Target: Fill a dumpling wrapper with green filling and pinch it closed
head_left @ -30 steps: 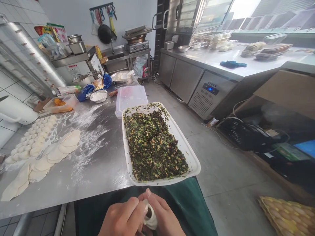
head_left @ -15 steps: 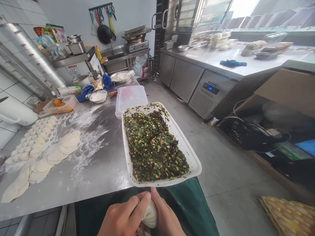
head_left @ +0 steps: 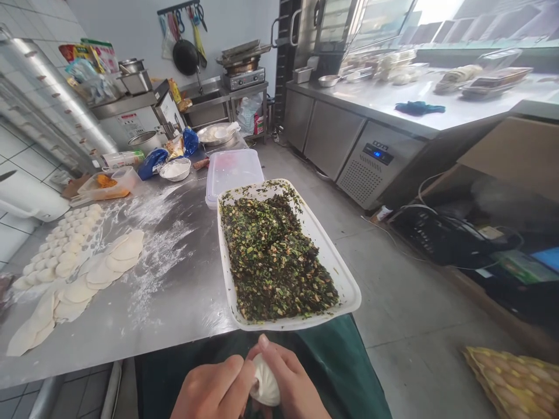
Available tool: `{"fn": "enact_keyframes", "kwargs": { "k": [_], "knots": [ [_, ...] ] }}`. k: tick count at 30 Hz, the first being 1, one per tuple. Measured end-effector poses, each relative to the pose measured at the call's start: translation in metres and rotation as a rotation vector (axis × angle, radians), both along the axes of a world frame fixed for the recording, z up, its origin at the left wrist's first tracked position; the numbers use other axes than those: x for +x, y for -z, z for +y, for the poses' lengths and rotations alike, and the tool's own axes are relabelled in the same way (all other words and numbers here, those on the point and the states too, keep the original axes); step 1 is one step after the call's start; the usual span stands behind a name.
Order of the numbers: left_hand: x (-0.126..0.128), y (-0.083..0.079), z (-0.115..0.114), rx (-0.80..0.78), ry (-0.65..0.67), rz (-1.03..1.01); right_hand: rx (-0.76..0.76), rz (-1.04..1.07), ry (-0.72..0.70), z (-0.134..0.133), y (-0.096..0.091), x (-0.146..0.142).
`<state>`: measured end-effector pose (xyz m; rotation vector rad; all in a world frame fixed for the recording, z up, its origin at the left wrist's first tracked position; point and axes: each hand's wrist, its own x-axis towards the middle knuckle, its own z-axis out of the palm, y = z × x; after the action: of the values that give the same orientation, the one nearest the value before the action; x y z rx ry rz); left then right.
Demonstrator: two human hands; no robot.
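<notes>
Dumpling dough (head_left: 265, 381) pinched between left hand (head_left: 209, 391) and right hand (head_left: 290, 381).

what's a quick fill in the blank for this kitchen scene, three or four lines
The left hand and right hand hold a pleated ball of ____.
The green filling lies in a ____ tray.
Scattered ____ dusts the steel table.
The cloth on the far counter is ____.

Missing words: dough, white, flour, blue
</notes>
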<state>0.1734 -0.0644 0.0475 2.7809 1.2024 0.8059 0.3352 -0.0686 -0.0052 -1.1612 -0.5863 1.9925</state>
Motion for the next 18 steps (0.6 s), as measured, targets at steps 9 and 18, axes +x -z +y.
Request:
{"fn": "enact_keyframes", "kwargs": {
  "k": [9, 18],
  "knots": [
    [-0.0039, -0.0083, 0.0014, 0.083, 0.007, 0.062, -0.020, 0.000, -0.005, 0.0013, 0.0013, -0.0013],
    [-0.0030, -0.0104, 0.0000, 0.098, 0.003, 0.053, -0.025, 0.014, -0.072, 0.0036, -0.0036, 0.0005]
  ]
}}
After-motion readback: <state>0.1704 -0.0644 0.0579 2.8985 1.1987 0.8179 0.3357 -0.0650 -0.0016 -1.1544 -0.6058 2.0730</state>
